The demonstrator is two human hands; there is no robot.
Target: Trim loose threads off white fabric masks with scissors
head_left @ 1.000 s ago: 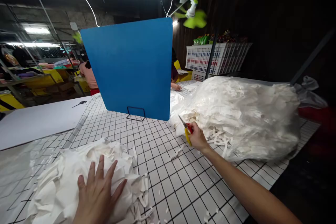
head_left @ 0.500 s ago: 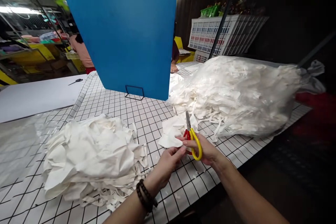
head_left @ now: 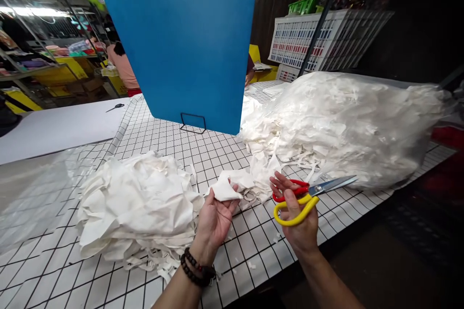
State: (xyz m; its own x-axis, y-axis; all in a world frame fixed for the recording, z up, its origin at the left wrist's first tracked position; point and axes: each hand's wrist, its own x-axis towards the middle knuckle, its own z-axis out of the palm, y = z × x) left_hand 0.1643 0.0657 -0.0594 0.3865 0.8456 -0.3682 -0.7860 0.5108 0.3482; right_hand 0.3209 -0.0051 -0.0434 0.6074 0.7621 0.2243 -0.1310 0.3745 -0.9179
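My left hand, palm up with a dark beaded bracelet on the wrist, grips the edge of a white cloth piece between thumb and fingers. My right hand holds scissors with one red and one yellow handle; their blades point right and look closed. To the left of my left hand lies a heap of white cloth pieces. Beyond my right hand, a large clear plastic bag bulges with white cloth, some spilling out at its left end.
A blue board stands upright on the grid-patterned table cover. Dark scissors rest on a white sheet at the left. Clear plastic lies at the left edge. A person in pink and white crates are behind.
My hands have moved apart. The left now grips the cloth piece, palm up; the right has moved right, and its scissors have swung from pointing away to pointing right. The view has shifted slightly.
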